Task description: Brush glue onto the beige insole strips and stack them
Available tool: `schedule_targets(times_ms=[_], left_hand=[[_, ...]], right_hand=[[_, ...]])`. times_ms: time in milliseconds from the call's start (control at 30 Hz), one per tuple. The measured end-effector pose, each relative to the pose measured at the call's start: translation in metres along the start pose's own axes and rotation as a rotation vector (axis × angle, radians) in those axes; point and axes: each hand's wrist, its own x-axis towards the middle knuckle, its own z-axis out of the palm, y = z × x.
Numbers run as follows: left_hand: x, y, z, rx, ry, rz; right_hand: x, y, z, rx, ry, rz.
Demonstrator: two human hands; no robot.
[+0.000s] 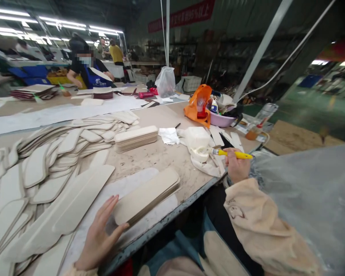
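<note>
My right hand (238,165) is closed round the yellow handle of a paintbrush (234,153). The brush's bristles are at the mouth of a white plastic container (196,141) with pale, creamy stuff about its opening. My left hand (103,226) is open, thumb and fingers spread round the near left end of a neat stack of long beige boards (148,193) with rounded corners. The thumb appears to touch the stack's edge. Under that stack lies a white sheet (129,177), and a second, smaller stack of boards (136,138) stands farther back.
Loose pale boards (54,157) cover the left of the table in an overlapping heap. A crumpled white tissue (169,135), an orange bag (198,105), a lilac basin (222,120) and a clear bottle (263,120) sit toward the back right. Across the table, a co-worker (89,71) handles a pale piece.
</note>
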Motion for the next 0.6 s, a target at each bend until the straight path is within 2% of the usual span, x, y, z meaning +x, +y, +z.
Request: schedule_targets(times_ms=[100, 333, 500, 600], left_hand=[[0.000, -0.003, 0.002, -0.034, -0.032, -0.032], [-0.004, -0.006, 0.005, -0.045, -0.005, -0.087], [-0.004, -0.007, 0.005, -0.021, -0.012, -0.054], [-0.003, -0.004, 0.004, -0.016, 0.007, -0.057]], right_hand=[[0.008, 0.009, 0.003, -0.142, -0.116, -0.021], [0.028, 0.018, 0.040, -0.316, -0.282, -0.070], [0.037, 0.026, 0.047, -0.347, -0.320, -0.038], [0.039, 0.028, 0.040, -0.271, -0.253, 0.016]])
